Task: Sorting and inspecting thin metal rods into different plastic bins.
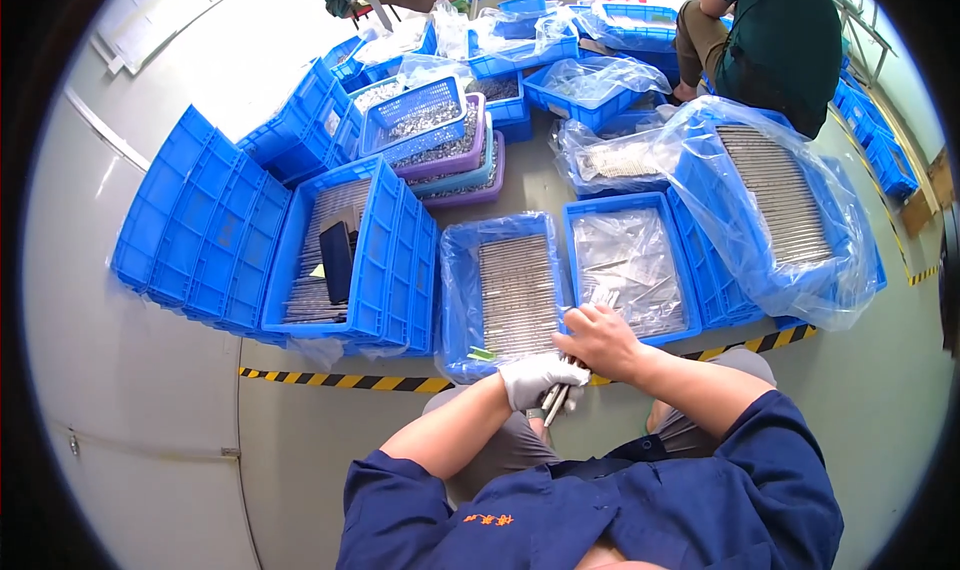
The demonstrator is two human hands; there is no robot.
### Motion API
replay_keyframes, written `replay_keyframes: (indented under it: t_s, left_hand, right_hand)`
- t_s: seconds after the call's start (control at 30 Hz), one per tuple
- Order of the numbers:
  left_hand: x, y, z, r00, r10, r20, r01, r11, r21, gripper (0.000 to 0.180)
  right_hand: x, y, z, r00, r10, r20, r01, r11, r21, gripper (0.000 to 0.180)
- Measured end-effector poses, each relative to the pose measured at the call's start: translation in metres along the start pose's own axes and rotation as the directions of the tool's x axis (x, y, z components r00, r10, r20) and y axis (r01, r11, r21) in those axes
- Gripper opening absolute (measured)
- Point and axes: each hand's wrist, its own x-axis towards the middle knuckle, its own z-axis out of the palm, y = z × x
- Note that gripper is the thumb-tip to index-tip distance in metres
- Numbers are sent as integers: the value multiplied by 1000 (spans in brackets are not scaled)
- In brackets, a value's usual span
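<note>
My left hand (535,378), in a white glove, is wrapped round a small bunch of slim metal rods (553,408) whose lower ends stick out toward my lap. My bare right hand (605,342) is closed at the upper end of the same bunch, its fingers bent over the rods and partly hiding them. Just beyond my hands stands a blue crate (452,305) lined with clear plastic, holding neat rows of metal rods (518,290) and a small green strip (482,354). To its right, another blue crate (686,288) has a few loose rods on a plastic sheet.
Stacked blue crates (215,220) rise at left; one with rods has a dark phone-like object (337,260) on top. At right, a tall stack holds more rods (775,195) under loose plastic. Baskets of small metal parts (440,150) stand farther off, near a seated person (775,50).
</note>
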Motion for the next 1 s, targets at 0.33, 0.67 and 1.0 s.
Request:
replay_keyframes:
  t_s: [0.33, 0.67, 1.0]
  left_hand:
    - [25, 7, -23, 802, 269, -533, -556, 663, -501, 45]
    - [49, 4, -1, 920, 271, -282, -387, 535, -751, 32]
    - [5, 14, 26, 852, 349, 390, -101, 841, -532, 50]
  right_hand:
    - [22, 13, -35, 666, 745, -27, -466, 444, 766, 16]
    - [20, -5, -27, 683, 712, 162, -304, 76, 950, 9]
    - [19, 14, -38, 793, 231, 565, -449, -406, 796, 17]
